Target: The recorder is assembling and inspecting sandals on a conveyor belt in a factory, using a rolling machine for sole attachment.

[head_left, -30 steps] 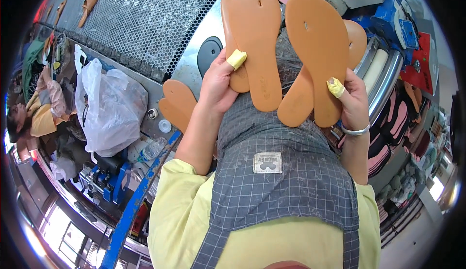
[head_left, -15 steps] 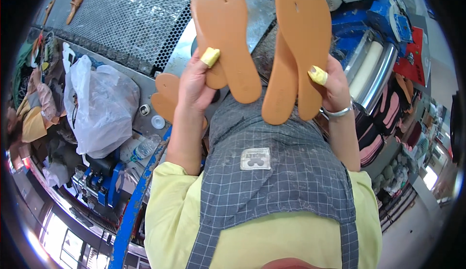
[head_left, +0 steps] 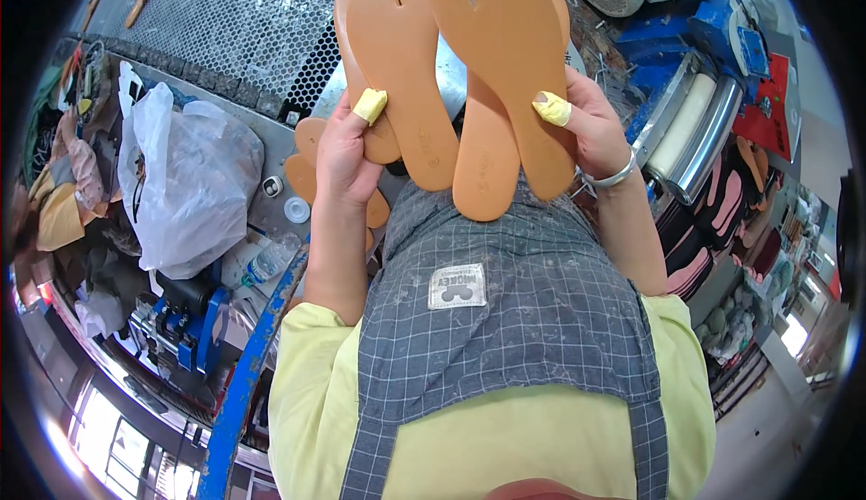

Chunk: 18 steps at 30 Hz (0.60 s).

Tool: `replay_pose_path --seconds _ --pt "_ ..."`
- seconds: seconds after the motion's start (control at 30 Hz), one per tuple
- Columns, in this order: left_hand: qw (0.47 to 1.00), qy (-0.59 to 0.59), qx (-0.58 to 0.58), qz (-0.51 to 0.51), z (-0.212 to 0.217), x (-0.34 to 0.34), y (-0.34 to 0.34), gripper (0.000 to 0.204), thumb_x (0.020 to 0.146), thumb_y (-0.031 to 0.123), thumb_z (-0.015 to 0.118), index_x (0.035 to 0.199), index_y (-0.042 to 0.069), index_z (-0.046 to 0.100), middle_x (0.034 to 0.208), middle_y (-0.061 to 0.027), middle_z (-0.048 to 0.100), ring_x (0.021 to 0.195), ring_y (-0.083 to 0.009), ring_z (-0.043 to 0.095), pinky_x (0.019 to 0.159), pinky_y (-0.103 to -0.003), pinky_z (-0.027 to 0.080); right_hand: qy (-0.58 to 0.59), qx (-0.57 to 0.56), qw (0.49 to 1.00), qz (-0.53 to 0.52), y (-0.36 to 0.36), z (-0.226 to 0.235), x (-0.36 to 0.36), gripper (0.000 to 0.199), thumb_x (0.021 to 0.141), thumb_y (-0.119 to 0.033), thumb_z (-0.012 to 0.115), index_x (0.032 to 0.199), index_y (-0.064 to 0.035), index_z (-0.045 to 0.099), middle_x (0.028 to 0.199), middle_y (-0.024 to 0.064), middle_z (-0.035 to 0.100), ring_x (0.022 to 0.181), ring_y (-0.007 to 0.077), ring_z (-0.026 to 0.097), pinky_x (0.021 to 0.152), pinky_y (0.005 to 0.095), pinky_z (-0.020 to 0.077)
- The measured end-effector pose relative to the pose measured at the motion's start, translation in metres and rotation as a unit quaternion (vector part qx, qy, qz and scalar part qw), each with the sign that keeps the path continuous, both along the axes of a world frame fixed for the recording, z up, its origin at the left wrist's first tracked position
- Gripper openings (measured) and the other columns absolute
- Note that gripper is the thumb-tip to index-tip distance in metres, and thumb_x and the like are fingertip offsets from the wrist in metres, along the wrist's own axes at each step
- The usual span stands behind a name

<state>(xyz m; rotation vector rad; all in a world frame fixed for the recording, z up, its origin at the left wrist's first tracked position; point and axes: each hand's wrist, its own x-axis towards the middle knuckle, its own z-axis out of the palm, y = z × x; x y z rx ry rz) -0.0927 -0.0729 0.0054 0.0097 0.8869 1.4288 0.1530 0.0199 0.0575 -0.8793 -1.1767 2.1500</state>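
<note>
In my left hand are two tan shoe soles, overlapping, the thumb across the front one and the fingers hidden behind. A second pair of tan soles is gripped in my right hand, fanned apart at the heel ends. The upper parts of the two pairs overlap. Yellow tape wraps the left thumb, and more yellow tape wraps the right one. Several further tan soles lie beside my left forearm.
A perforated metal mesh surface spreads at the far left. A white plastic bag and a small bottle sit left of a blue metal bar. To the right are a blue machine with a roller and black-and-pink soles.
My right hand has moved left with its soles, whose upper part now overlaps the left pair. The left hand shifts slightly left, and its soles fan apart a little.
</note>
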Motion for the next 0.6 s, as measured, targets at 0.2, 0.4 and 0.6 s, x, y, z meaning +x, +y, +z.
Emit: replay_pose_path --seconds 0.2,0.4,0.6 --pt "0.999 0.047 -0.008 0.015 -0.002 -0.003 -0.001 0.036 0.088 0.002 0.054 0.124 0.002 0.049 0.115 -0.0097 0.060 0.102 -0.0179 0.061 0.087 -0.033 0.051 0.019 -0.030 0.999 0.003 0.000 -0.004 -0.012 0.036 0.088 -0.007 0.057 0.123 0.0018 0.051 0.114 0.0063 0.060 0.103 0.0124 0.057 0.089 0.0265 0.0463" --pt "0.992 0.124 -0.004 0.004 0.002 0.017 0.002 0.035 0.089 0.012 0.061 0.121 0.003 0.052 0.114 -0.0056 0.060 0.102 -0.0138 0.058 0.089 -0.028 0.046 -0.035 -0.011 0.998 0.052 -0.013 -0.018 -0.048 0.033 0.086 -0.004 0.060 0.118 0.0023 0.055 0.110 0.0044 0.062 0.100 0.0108 0.057 0.088 0.0268 0.0456" --pt "0.997 0.061 0.040 0.031 -0.001 0.042 -0.011 0.042 0.090 0.020 0.061 0.127 0.005 0.049 0.115 -0.0027 0.059 0.102 -0.0107 0.056 0.087 -0.027 0.046 -0.073 0.087 0.991 -0.072 -0.023 -0.012 -0.049 0.026 0.088 -0.004 0.057 0.113 0.0031 0.056 0.107 0.0085 0.063 0.098 0.0149 0.059 0.088 0.0282 0.0456"
